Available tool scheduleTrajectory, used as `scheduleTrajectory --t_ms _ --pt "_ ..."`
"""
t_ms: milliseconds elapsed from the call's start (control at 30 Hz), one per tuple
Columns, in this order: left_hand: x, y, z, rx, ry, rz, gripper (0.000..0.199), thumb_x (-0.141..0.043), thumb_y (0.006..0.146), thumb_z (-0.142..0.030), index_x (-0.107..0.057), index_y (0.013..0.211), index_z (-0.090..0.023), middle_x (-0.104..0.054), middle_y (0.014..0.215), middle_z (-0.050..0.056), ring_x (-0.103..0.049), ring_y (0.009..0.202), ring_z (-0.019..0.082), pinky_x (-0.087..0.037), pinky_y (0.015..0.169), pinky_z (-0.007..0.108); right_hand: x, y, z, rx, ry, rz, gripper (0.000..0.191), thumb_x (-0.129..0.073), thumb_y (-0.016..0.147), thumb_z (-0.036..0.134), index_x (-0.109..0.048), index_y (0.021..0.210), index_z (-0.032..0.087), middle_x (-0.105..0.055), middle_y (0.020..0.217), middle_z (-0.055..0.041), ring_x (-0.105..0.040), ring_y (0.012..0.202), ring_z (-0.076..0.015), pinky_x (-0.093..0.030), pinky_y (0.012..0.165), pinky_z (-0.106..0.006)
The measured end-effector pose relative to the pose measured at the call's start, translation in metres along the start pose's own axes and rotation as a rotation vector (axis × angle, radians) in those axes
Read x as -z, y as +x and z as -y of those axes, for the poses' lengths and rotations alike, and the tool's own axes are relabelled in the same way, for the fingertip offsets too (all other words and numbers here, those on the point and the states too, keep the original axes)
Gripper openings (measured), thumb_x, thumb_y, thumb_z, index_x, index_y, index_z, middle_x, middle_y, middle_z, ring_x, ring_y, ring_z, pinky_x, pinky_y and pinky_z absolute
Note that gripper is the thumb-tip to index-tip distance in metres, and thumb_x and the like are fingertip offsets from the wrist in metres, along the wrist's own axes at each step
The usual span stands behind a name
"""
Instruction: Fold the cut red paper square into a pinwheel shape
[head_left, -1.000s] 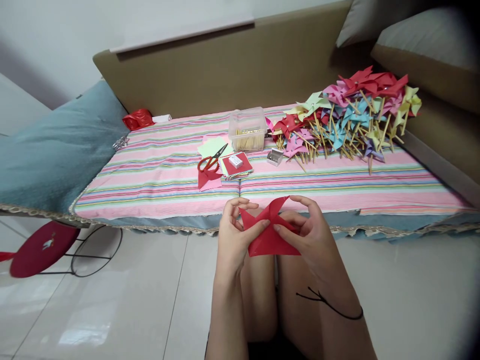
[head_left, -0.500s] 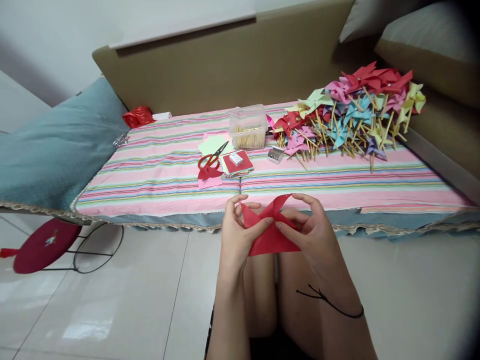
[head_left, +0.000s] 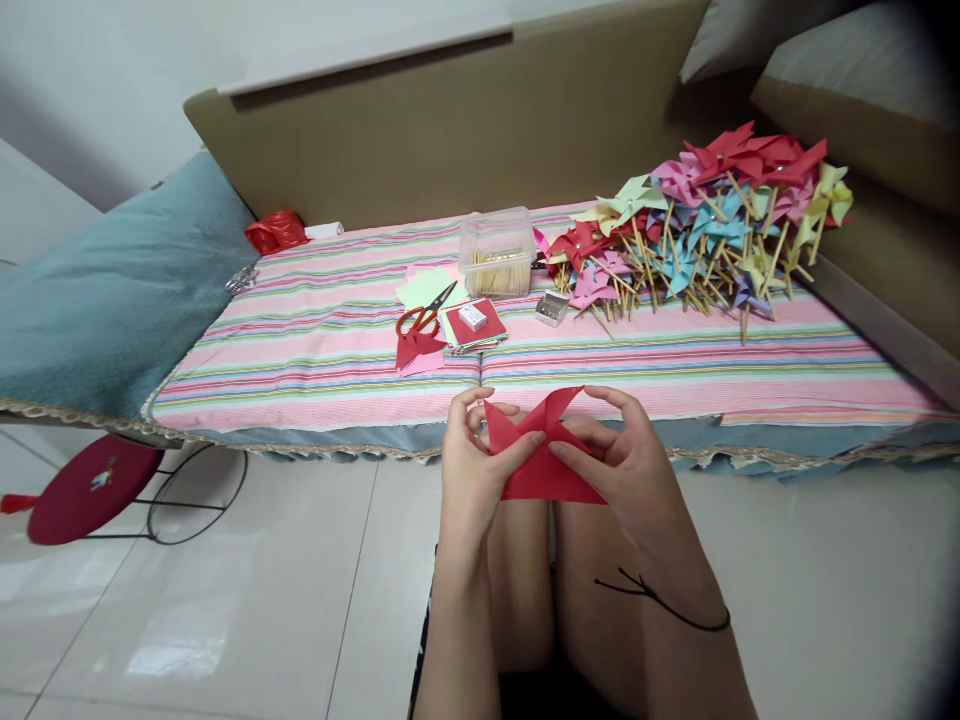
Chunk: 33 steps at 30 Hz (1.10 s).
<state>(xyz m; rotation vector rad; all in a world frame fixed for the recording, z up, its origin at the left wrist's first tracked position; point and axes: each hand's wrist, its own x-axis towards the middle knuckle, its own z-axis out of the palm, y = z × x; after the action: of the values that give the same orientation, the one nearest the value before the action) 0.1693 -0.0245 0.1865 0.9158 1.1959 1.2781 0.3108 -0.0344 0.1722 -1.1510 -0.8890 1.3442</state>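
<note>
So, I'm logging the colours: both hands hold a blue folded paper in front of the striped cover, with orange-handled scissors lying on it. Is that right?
Not quite: the folded paper is red, not blue, as the head view shows. The left hand and right hand do both hold it before the striped cover, where the scissors lie.

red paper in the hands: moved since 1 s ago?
No real move. The red paper stays pinched between left hand and right hand, just below the striped cover's front edge.
</note>
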Motion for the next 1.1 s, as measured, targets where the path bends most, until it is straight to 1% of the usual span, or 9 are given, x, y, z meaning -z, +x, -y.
scheduleTrajectory --t_ms 133,233,300,367,467,567,800,967,1100 --pt "-0.0002 -0.0002 -0.0015 0.017 -0.043 0.03 0.056 -0.081 0.065 -0.021 -0.048 0.11 -0.024 -0.066 0.097 0.001 -0.064 0.074 0.011 -0.052 0.066 0.024 0.001 0.0005 -0.0017 0.002 0.012 0.007 0.064 -0.082 0.067 0.033 -0.043 0.117 0.028 -0.074 0.081 -0.0005 -0.069 0.073 -0.0207 -0.055 0.067 -0.033" --pt "0.0012 0.0006 -0.0027 0.058 -0.122 0.08 0.056 -0.081 0.066 -0.021 -0.047 0.11 -0.023 -0.069 0.095 0.003 -0.066 0.075 0.013 -0.053 0.067 0.025 0.003 0.001 -0.0017 -0.012 0.007 -0.024 0.066 -0.083 0.065 0.035 -0.043 0.117 0.028 -0.074 0.079 -0.0007 -0.07 0.074 -0.0222 -0.055 0.068 -0.034" --pt "0.0022 0.0008 -0.0031 0.095 -0.156 0.131 0.057 -0.081 0.065 -0.02 -0.047 0.11 -0.022 -0.072 0.092 0.004 -0.067 0.073 0.013 -0.054 0.067 0.026 0.0047 0.0013 -0.0013 -0.022 0.005 -0.048 0.066 -0.083 0.064 0.036 -0.043 0.116 0.028 -0.074 0.08 -0.0015 -0.07 0.075 -0.0232 -0.056 0.068 -0.035" --pt "0.0023 0.0005 -0.003 0.124 -0.152 0.16 0.058 -0.082 0.065 -0.021 -0.046 0.111 -0.022 -0.073 0.085 0.003 -0.066 0.068 0.013 -0.054 0.065 0.025 0.0059 0.0014 -0.001 -0.026 0.008 -0.054 0.066 -0.083 0.064 0.036 -0.044 0.116 0.028 -0.075 0.081 -0.0022 -0.071 0.075 -0.0235 -0.056 0.068 -0.036" --pt "0.0006 -0.0006 -0.002 0.135 -0.118 0.134 0.056 -0.081 0.066 -0.022 -0.047 0.112 -0.022 -0.071 0.07 -0.002 -0.062 0.055 0.01 -0.05 0.056 0.021 0.0064 0.0011 -0.0007 -0.024 0.001 -0.03 0.067 -0.083 0.064 0.036 -0.043 0.117 0.028 -0.075 0.079 -0.0021 -0.071 0.075 -0.0235 -0.056 0.069 -0.036" --pt "-0.0016 -0.0008 -0.0013 0.133 -0.102 0.087 0.057 -0.081 0.066 -0.023 -0.046 0.111 -0.022 -0.069 0.064 -0.003 -0.059 0.049 0.009 -0.048 0.052 0.02 0.0061 0.0007 0.0 -0.023 -0.017 -0.022 0.068 -0.083 0.064 0.036 -0.043 0.119 0.028 -0.075 0.079 -0.0023 -0.071 0.077 -0.0238 -0.055 0.07 -0.037" --pt "-0.0017 0.0009 -0.0012 0.132 -0.079 0.046 0.061 -0.082 0.063 -0.024 -0.045 0.112 -0.022 -0.071 0.065 0.0 -0.062 0.05 0.013 -0.051 0.053 0.024 0.0063 0.0013 0.0001 -0.036 0.004 -0.018 0.071 -0.084 0.063 0.035 -0.042 0.12 0.028 -0.075 0.081 -0.0027 -0.071 0.073 -0.0232 -0.056 0.069 -0.036" --pt "-0.0022 0.0013 -0.0026 0.127 -0.06 0.051 0.063 -0.082 0.062 -0.024 -0.044 0.112 -0.023 -0.071 0.064 -0.001 -0.063 0.05 0.014 -0.051 0.052 0.024 0.0064 0.0024 -0.0007 -0.024 -0.012 -0.016 0.068 -0.083 0.065 0.035 -0.043 0.119 0.028 -0.075 0.079 -0.0018 -0.071 0.077 -0.024 -0.056 0.07 -0.037" --pt "-0.0027 0.0013 -0.0035 0.122 -0.061 0.056 0.065 -0.083 0.061 -0.024 -0.044 0.113 -0.023 -0.071 0.065 -0.002 -0.063 0.05 0.014 -0.05 0.05 0.023 0.0061 0.003 -0.0011 -0.023 -0.018 -0.027 0.066 -0.082 0.065 0.034 -0.043 0.118 0.029 -0.075 0.083 -0.0025 -0.071 0.078 -0.0241 -0.056 0.072 -0.038"
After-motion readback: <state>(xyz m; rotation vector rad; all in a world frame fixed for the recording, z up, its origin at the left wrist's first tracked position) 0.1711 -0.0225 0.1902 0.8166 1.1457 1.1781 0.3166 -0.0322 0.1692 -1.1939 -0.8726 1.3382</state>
